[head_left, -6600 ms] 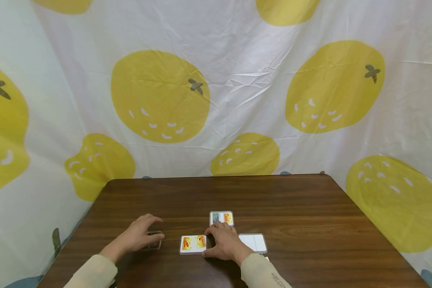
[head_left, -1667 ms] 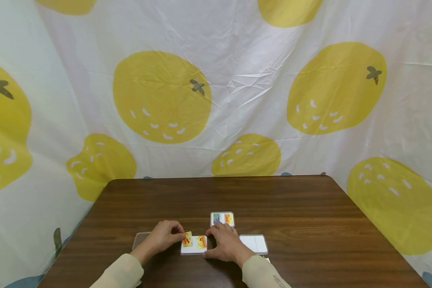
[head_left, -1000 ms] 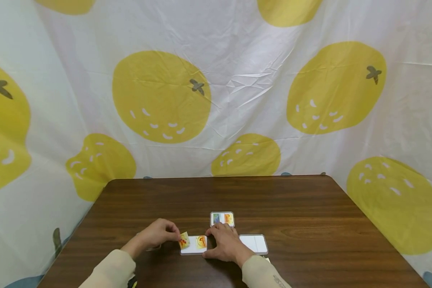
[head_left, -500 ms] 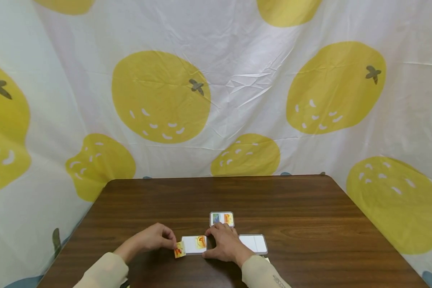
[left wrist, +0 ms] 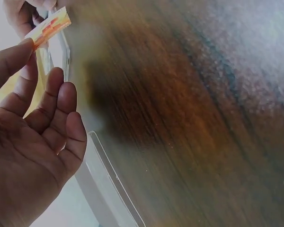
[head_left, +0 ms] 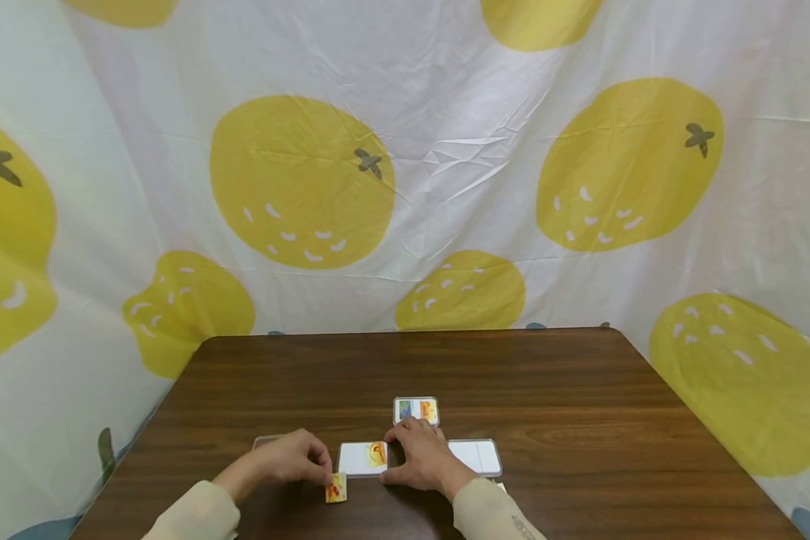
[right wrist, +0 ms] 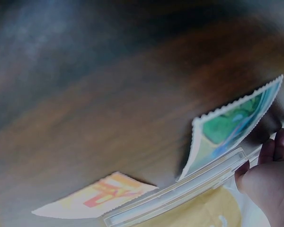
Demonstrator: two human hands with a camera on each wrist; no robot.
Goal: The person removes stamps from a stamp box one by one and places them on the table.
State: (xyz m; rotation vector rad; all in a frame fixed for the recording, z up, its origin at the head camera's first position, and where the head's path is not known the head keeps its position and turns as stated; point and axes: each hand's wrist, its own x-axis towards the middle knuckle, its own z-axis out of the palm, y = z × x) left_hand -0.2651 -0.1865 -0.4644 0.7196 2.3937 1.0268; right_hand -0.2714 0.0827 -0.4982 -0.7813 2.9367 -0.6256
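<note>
My left hand (head_left: 290, 459) pinches a yellow-orange postage stamp (head_left: 335, 488) between thumb and index finger, just off the near left corner of a clear plastic case with a white insert (head_left: 354, 459). In the left wrist view the stamp (left wrist: 52, 26) shows its perforated edge, and the other fingers are loosely bent. A second orange stamp (head_left: 377, 454) lies on the right half of the insert. My right hand (head_left: 421, 454) holds the right end of this case, thumb at the near edge and fingers at the far edge.
Behind stands a case with two stamps (head_left: 416, 409); to the right lies a case with a bare white insert (head_left: 475, 456). A clear lid (head_left: 265, 441) is partly behind my left hand. The right wrist view shows a green stamp (right wrist: 232, 125) and an orange stamp (right wrist: 97, 196).
The left hand has taken the stamp from the left half of the insert and moved it left and toward me, off the case. The right hand has stayed in place.
</note>
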